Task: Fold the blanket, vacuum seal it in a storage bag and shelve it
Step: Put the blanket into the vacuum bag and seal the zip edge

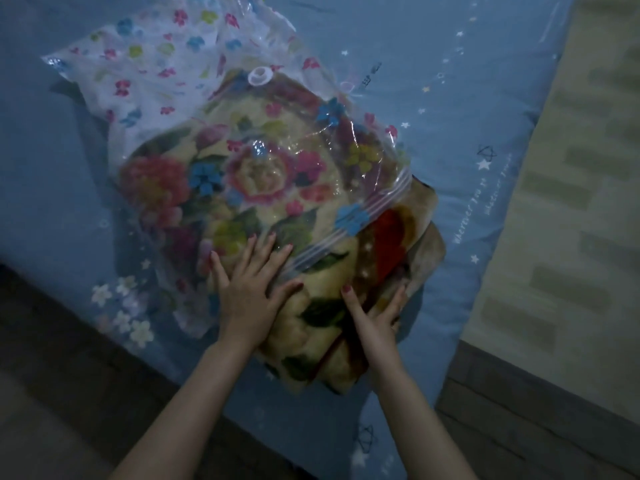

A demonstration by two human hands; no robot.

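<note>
The folded blanket (322,327) lies on the bed (485,98), most of it inside the clear storage bag (166,81), one end outside the mouth. The left hand (247,282) presses flat with spread fingers on the bag over the blanket. The right hand (375,315) presses with straight fingers on the free end.

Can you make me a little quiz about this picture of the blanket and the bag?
1. True or false: the blanket is all the way inside the storage bag.
2. Which hand lies flat with spread fingers on the bag's near edge? A) left hand B) right hand
3. What round white part sits on top of the bag, far from the hands?

Key:
1. False. Its near end sticks out past the zip strip.
2. A. The right hand presses the blanket's bare end instead.
3. The air valve.
</note>
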